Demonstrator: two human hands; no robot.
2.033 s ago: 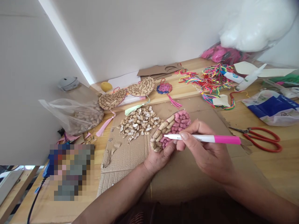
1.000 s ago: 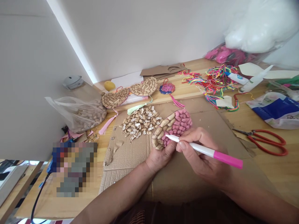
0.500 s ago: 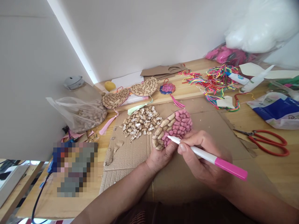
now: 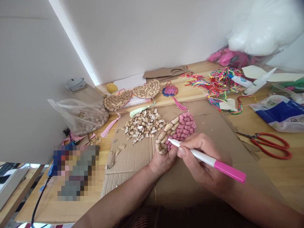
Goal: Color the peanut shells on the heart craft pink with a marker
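My left hand (image 4: 165, 160) grips the lower edge of a peanut-shell craft piece (image 4: 174, 126), its fingers mostly hidden beneath. The piece's right part is coloured pink, while the shells on its left stay natural tan. In my right hand (image 4: 205, 161) is a white marker (image 4: 201, 155) with a pink end, held like a pen. Its tip touches or nearly touches a shell near the border between pink and tan. Just left of the piece, a pile of peanut shell halves (image 4: 143, 125) lies on the cardboard sheet (image 4: 133, 158).
Behind stand two tan peanut-shell pieces (image 4: 146, 89) with tassels and a small pink-and-blue ornament (image 4: 169, 91). A plastic bag of peanuts (image 4: 80, 115) is at left. To the right are red-handled scissors (image 4: 273, 145), colourful threads (image 4: 223, 79), glue bottles (image 4: 260, 83) and a blue-and-white packet (image 4: 280, 112).
My right hand and the marker have shifted slightly left, the tip moving a little left along the shells. My left hand still holds the piece, nearly unmoved.
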